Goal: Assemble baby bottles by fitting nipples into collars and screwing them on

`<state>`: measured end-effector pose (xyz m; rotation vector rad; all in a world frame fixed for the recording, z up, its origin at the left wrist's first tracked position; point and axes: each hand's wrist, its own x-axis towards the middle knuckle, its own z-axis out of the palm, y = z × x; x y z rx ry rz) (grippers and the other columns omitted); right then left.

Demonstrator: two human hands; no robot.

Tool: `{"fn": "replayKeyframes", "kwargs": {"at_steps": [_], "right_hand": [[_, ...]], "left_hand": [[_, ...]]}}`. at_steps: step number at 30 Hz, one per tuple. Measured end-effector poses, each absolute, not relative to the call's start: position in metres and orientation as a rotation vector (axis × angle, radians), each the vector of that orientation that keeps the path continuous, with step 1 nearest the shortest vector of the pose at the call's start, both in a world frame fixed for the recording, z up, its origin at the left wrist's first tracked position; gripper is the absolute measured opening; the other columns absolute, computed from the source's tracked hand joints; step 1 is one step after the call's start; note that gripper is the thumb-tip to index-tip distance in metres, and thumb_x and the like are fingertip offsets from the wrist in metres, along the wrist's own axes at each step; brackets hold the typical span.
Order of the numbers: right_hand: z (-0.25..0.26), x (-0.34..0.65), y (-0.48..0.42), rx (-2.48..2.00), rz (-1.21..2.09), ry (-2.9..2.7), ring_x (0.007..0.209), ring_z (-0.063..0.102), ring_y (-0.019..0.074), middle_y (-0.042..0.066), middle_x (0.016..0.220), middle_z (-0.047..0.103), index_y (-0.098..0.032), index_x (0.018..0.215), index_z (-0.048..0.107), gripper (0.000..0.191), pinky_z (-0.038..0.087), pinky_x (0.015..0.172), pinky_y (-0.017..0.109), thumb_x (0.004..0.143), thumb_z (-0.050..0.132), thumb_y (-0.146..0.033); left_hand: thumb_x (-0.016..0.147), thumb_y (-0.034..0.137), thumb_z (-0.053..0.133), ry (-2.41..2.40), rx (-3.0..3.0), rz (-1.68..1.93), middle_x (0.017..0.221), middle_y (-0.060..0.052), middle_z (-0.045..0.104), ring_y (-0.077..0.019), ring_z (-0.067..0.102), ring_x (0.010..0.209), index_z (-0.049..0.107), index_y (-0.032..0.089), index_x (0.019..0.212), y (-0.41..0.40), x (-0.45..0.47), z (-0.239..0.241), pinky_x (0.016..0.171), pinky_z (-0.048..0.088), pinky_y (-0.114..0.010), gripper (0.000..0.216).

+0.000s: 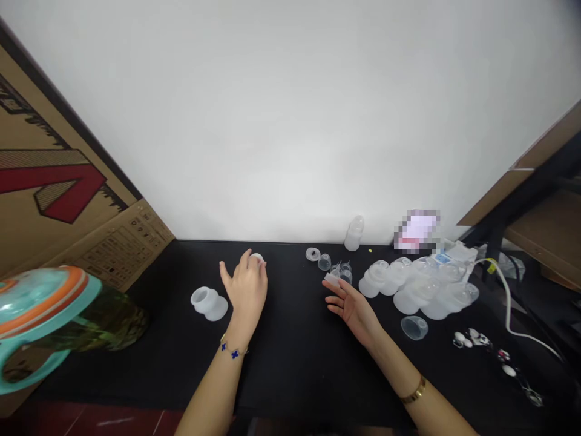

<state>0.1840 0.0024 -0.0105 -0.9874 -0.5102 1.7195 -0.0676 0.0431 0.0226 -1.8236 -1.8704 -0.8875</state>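
Palm down, my left hand (247,283) reaches over the black table, outer fingers spread. Between its thumb and forefinger shows a white round piece (257,257), mostly hidden by the hand. My right hand (356,312) pinches a small whitish translucent piece (333,280) at its fingertips, the other fingers loosely curled. Just beyond it lie several clear bottle teats (345,272), a clear small cap (324,261) and a whitish ring (313,254). Left of my left hand is a whitish baby bottle body (211,304), tilted, its neck uncovered.
Several whitish baby bottles (422,287) crowd the right side, with a clear cap (414,327) in front. One capped bottle (354,234) stands by the wall. A blurred phone (415,231), white cable (506,297), beaded strand (503,357), large jug (68,315) and cardboard box (68,188) surround the workspace.
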Motion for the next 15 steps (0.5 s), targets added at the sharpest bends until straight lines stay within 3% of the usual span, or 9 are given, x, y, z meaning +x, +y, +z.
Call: {"fn": "replayKeyframes", "kwargs": {"at_steps": [4, 9, 15], "right_hand": [[-0.01, 0.182, 0.003, -1.0, 1.677, -0.533, 0.074, 0.071, 0.0136, 0.007, 0.123, 0.069, -0.023, 0.111, 0.063, 0.028, 0.06, 0.063, 0.024, 0.085, 0.07, -0.034], [-0.012, 0.182, 0.005, -1.048, 1.651, -0.519, 0.075, 0.072, 0.0143, 0.004, 0.122, 0.069, -0.027, 0.12, 0.058, 0.043, 0.06, 0.063, 0.025, 0.081, 0.075, -0.03], [-0.011, 0.182, 0.004, -1.063, 1.637, -0.559, 0.094, 0.072, 0.0198, 0.005, 0.127, 0.067, -0.029, 0.122, 0.058, 0.043, 0.061, 0.068, 0.027, 0.083, 0.073, -0.035]], "left_hand": [[0.094, 0.024, 0.053, -1.615, -1.941, -1.08, 0.12, -0.011, 0.069, -0.0258, 0.068, 0.101, 0.065, 0.019, 0.095, 0.04, -0.059, 0.027, 0.115, 0.016, -0.055, 0.013], [0.092, 0.023, 0.059, -1.408, -2.113, -1.294, 0.121, -0.011, 0.069, -0.0232, 0.066, 0.109, 0.064, 0.02, 0.093, 0.031, -0.04, 0.029, 0.115, 0.025, -0.05, 0.007], [0.093, 0.026, 0.057, -1.458, -2.345, -1.556, 0.12, -0.009, 0.069, -0.0237, 0.062, 0.117, 0.064, 0.021, 0.093, 0.019, -0.021, 0.026, 0.109, 0.037, -0.046, 0.009]]}}
